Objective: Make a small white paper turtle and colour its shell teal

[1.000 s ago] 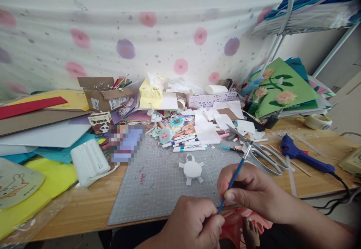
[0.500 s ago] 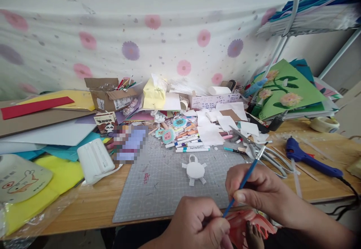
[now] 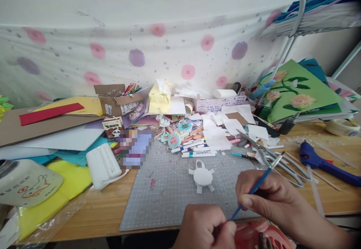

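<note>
My right hand [image 3: 267, 200] is closed in a pinch around the middle of a paintbrush [image 3: 260, 181] with a blue handle. The brush slants, its bristle end pointing up and to the right. Down at the handle's lower end, my left hand [image 3: 207, 224] has its thumb and fingers closed on the tip; what else might be in that pinch is hidden. Both hands are over the near edge of a grey cutting mat [image 3: 158, 204]. Beyond them on the mat lies a small white turtle-shaped piece [image 3: 203, 176] with short legs and a loop at its top.
Scissors [image 3: 273, 158] and a blue glue gun [image 3: 324, 164] lie to the right. Several markers [image 3: 199, 154] and white paper pieces [image 3: 216, 139] cover the mat's back. At left are a white power bank [image 3: 103, 166], a printed jar [image 3: 31, 183] and coloured sheets [image 3: 73, 177].
The view has turned slightly, so everything sits a little further right and lower. Both hands keep the same hold on the paintbrush. The turtle-shaped piece stays in place on the mat.
</note>
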Available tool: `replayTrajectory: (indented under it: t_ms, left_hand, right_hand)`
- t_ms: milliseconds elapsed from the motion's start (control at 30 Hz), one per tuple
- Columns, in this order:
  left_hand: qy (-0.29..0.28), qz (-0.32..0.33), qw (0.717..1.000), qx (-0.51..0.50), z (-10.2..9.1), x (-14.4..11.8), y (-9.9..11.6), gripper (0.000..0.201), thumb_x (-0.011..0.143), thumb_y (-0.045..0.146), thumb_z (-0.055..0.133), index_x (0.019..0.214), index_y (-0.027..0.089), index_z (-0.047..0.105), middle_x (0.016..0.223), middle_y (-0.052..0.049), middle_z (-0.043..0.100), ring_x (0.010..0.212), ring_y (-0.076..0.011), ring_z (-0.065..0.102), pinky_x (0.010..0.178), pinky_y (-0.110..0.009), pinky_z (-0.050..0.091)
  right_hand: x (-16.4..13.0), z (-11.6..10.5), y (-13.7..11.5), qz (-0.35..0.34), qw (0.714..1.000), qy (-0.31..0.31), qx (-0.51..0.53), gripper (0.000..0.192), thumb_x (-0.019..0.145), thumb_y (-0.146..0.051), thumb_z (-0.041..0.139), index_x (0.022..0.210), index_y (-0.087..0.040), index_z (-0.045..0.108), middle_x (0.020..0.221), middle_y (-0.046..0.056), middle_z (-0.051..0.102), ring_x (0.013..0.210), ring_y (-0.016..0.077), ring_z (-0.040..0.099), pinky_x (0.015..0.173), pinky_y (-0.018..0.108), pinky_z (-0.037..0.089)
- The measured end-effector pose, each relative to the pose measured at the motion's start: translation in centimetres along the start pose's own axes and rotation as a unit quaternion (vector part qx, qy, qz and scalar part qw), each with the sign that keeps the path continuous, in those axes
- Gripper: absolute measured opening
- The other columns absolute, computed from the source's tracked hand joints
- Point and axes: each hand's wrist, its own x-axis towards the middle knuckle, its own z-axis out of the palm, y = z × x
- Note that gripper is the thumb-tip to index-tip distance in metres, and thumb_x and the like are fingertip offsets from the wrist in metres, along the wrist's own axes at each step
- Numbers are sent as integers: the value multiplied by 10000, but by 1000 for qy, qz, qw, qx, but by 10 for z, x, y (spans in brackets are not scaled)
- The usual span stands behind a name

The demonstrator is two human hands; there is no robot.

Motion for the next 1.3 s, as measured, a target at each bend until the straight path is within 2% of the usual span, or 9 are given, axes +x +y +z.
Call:
replayTrajectory:
  t_ms: [67, 167, 367, 500, 567, 700, 833, 1067, 1300]
  left_hand:
    - [-6, -57, 996, -70, -1, -1, 7, 285, 749, 289, 503, 510, 207, 372, 437, 38, 382, 404, -92, 356, 418, -226, 251]
    - [-27, -142, 971, -188, -2, -2, 14, 249, 778, 352, 488, 589, 194, 447, 453, 22, 502, 350, -77, 395, 376, -193, 294]
    - [-9, -116, 932, -344, -4, -3, 1, 312, 785, 437, 537, 686, 141, 549, 631, -65, 678, 443, -108, 561, 458, -219, 409]
    - [-47, -95, 948, -299, -7, -2, 5, 284, 795, 375, 558, 718, 112, 635, 641, -77, 697, 500, -118, 594, 560, -252, 444]
    - [-47, -111, 948, -295, -7, -1, 10, 234, 775, 332, 587, 702, 116, 640, 620, -66, 694, 520, -120, 598, 563, -245, 437]
    - [-39, -150, 927, -340, -5, 1, 14, 168, 689, 269, 680, 666, 131, 586, 670, -64, 710, 522, -115, 598, 535, -228, 428]
    - [-63, -120, 900, -415, -1, 2, 13, 242, 724, 350, 669, 798, 128, 607, 732, -71, 717, 539, -121, 625, 543, -232, 443]
    - [-12, -196, 850, -488, 6, 7, 18, 167, 702, 261, 611, 618, 131, 546, 500, -34, 643, 359, -87, 520, 425, -208, 409]
    - [17, -220, 854, -471, 9, 9, 17, 83, 623, 201, 564, 575, 144, 527, 450, -22, 616, 331, -84, 484, 406, -209, 374]
  right_hand:
    - [2, 1, -4, 8, 1000, 13, -11, 181, 791, -322, 652, 682, -183, 613, 604, -9, 561, 589, 127, 501, 559, 237, 390]
    - [8, 1, -8, 16, 999, 30, -1, 187, 770, -312, 678, 646, -180, 631, 586, -5, 594, 572, 126, 530, 556, 234, 406]
    - [16, -10, -4, 2, 976, 156, 152, 174, 718, -321, 736, 628, -198, 652, 549, -31, 605, 524, 99, 552, 548, 214, 428]
    - [16, -12, -1, 17, 977, 129, 170, 163, 737, -297, 728, 649, -187, 647, 554, -25, 624, 516, 97, 562, 539, 211, 430]
    - [15, -12, 0, 19, 978, 124, 166, 163, 756, -295, 713, 663, -184, 640, 550, -25, 629, 512, 98, 561, 539, 215, 429]
    - [14, -10, 1, 10, 981, 118, 152, 195, 775, -298, 694, 642, -181, 615, 547, -27, 627, 519, 93, 545, 540, 210, 419]
    - [16, -6, -3, 18, 989, 100, 110, 239, 771, -328, 684, 619, -172, 587, 529, -26, 605, 506, 89, 516, 531, 211, 409]
    - [14, 4, -16, 42, 996, 78, -15, 230, 774, -341, 634, 644, -170, 552, 567, -11, 567, 536, 117, 515, 519, 237, 406]
    - [13, 9, -17, 21, 991, 60, -118, 233, 803, -354, 573, 666, -167, 552, 587, -3, 529, 555, 130, 469, 522, 257, 384]
